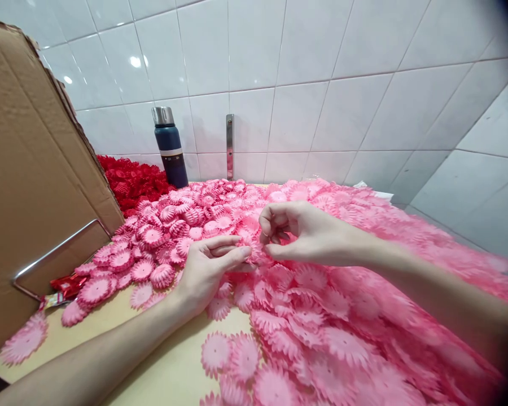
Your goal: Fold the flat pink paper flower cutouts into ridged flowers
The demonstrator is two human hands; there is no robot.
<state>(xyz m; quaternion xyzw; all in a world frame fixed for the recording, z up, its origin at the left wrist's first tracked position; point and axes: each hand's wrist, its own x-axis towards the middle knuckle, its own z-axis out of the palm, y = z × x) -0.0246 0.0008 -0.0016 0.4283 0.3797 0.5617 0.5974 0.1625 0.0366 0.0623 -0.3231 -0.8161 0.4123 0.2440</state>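
Note:
My left hand (pixel 214 268) is closed, the thumb pressed along the straightened fingers. Whatever it pinches blends into the pink behind its fingertips. Just to its right, a little higher, is my right hand (pixel 298 231), with fingers curled in toward the thumb. I cannot make out anything between them. The two sets of fingertips almost meet over a heap of scalloped pink fabric flower petals (pixel 313 316). Smaller, cupped pink petal pieces (pixel 154 235) are piled behind and left of my left hand. Several flat pink petals (pixel 245 355) lie at the front of the yellowish tabletop (pixel 161 366).
A cardboard box (pixel 38 169) stands at the left, beside a bent metal handle (pixel 59 254) and a red wrapper (pixel 68 285). Red petals (pixel 133 180) and a dark blue bottle (pixel 172 152) are at the back. A metal bracket (pixel 230 146) is against the tiled wall (pixel 305 118).

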